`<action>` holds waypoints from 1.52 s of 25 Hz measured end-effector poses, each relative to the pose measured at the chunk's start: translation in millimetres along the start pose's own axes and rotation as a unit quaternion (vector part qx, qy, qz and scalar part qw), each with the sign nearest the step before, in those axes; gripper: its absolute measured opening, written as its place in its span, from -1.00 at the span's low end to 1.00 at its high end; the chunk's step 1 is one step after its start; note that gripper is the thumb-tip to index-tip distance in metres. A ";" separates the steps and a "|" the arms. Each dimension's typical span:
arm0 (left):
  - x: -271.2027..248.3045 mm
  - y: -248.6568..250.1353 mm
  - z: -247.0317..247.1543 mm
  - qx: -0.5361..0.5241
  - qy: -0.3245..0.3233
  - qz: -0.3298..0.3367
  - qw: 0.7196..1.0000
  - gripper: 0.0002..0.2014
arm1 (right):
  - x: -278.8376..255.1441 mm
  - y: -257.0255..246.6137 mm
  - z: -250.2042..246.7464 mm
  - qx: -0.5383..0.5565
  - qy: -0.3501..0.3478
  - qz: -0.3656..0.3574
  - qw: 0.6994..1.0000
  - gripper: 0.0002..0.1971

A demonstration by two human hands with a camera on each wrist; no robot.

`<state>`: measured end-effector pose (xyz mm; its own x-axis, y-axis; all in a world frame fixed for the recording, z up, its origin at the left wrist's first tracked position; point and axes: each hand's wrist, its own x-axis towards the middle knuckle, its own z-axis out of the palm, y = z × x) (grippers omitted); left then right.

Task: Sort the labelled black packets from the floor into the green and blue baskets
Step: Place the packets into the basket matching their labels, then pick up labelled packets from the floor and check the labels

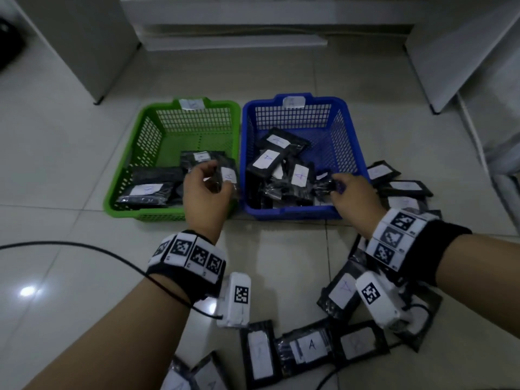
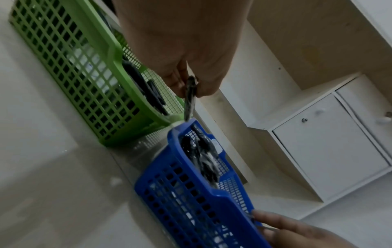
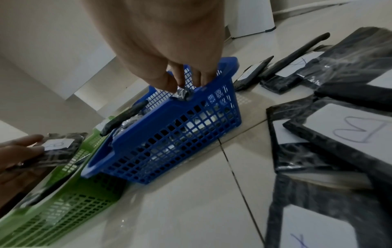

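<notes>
The green basket (image 1: 157, 215) and the blue basket (image 1: 295, 213) stand side by side on the tiled floor, both with black packets inside. My left hand (image 1: 221, 178) pinches a black packet with a white label (image 1: 227, 175) above the green basket's right near corner. The left wrist view shows this packet (image 2: 189, 95) edge-on, and in the right wrist view its label (image 3: 57, 144) reads B. My right hand (image 1: 336, 184) pinches the crinkled end of another black packet (image 1: 326, 180) (image 3: 183, 94) over the blue basket's near right part. Its label is hidden.
Several loose labelled packets (image 1: 309, 347) lie on the floor in front of me and to the right of the blue basket (image 1: 405, 188). A black cable (image 1: 84, 247) crosses the floor on the left. White cabinets (image 1: 84, 46) stand behind the baskets.
</notes>
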<state>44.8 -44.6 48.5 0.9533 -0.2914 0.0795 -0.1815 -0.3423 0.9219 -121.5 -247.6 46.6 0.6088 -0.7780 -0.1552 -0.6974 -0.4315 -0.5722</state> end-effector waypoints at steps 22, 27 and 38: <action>-135.7 -0.6 48.3 0.106 -0.276 0.091 0.951 -0.82 | -137.6 99.5 -53.8 -0.068 -0.040 -0.019 0.997 -0.55; -174.7 -13.5 83.4 0.220 -0.423 0.071 0.876 -0.43 | -118.3 146.5 -44.9 -0.105 -0.055 0.028 0.993 -0.31; -182.8 -6.3 97.6 0.252 -0.414 -0.014 0.874 -0.77 | -78.8 130.7 -8.5 -0.216 -0.094 -0.030 0.972 -0.03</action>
<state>-151.8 -76.3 -8.9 0.4954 -0.7517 -0.4354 -0.4432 -0.6498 0.6175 -263.8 -246.6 -9.1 0.6827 -0.6666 -0.2993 -0.7280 -0.6556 -0.2005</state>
